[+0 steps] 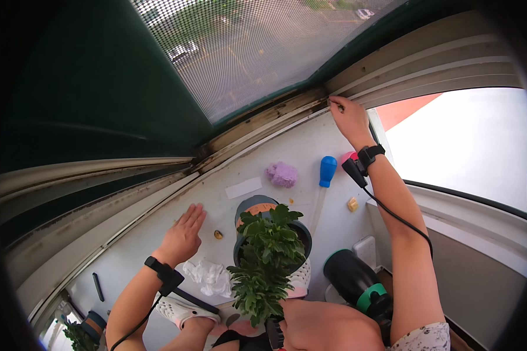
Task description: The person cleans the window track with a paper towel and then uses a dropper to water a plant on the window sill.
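My right hand [350, 122] reaches to the far right, fingertips pinched at the corner of the window track [307, 105]. A small dark and yellowish patch [341, 108] shows among its curled fingers; whether they grip anything is unclear. My left hand [182, 237] rests palm down on the white sill [158, 259], fingers together and nothing seen in it. Just right of it lies a small brown-gold object [218, 234]. A crumpled white tissue [208, 277] lies below that hand. Between my arms stands a leafy green plant [268, 250] in a dark grey pot [306, 234].
A purple fluffy clump [282, 174], a white strip [243, 188], a blue rubber-bulb dropper [328, 171], a pink round object [348, 156] and a yellowish lump [352, 204] lie on the sill. A black bottle with green trim [353, 276] leans at lower right. Mesh screen [263, 52] spans the window.
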